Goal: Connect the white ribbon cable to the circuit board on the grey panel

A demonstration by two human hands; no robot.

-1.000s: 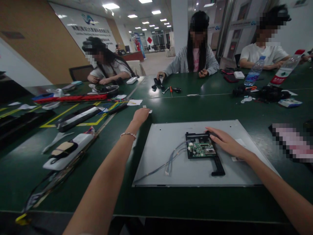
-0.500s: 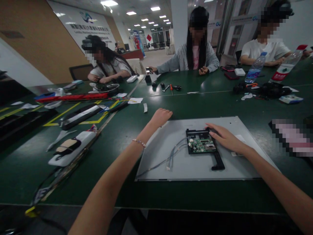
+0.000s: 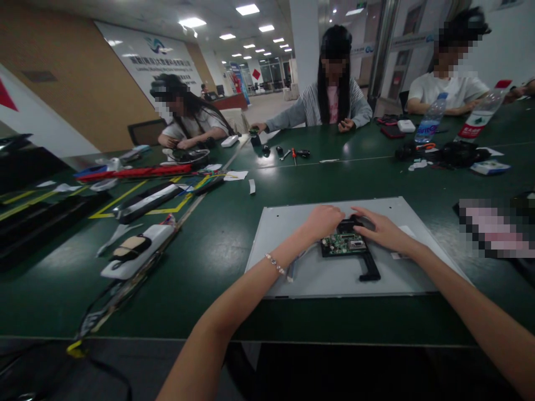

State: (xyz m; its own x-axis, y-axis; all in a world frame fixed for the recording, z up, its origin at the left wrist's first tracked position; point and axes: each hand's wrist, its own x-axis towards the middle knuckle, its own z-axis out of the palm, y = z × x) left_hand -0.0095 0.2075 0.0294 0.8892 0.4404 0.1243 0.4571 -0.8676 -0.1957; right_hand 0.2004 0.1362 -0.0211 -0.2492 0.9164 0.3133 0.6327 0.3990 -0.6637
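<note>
Our left hand (image 3: 324, 223) now joins our right hand (image 3: 387, 233) at the black frame (image 3: 370, 268). Right fingers are apart; left, we can't tell.

Both hands (image 3: 351, 226) together, fingers bent

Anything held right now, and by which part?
Can't confirm a hold: right hand touches the black frame at its far right corner; left hand is at its far left, fingertips unclear.

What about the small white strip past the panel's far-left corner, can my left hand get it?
Likely yes: nothing covers the white strip, and only the flat panel lies between it and your left hand.
</note>
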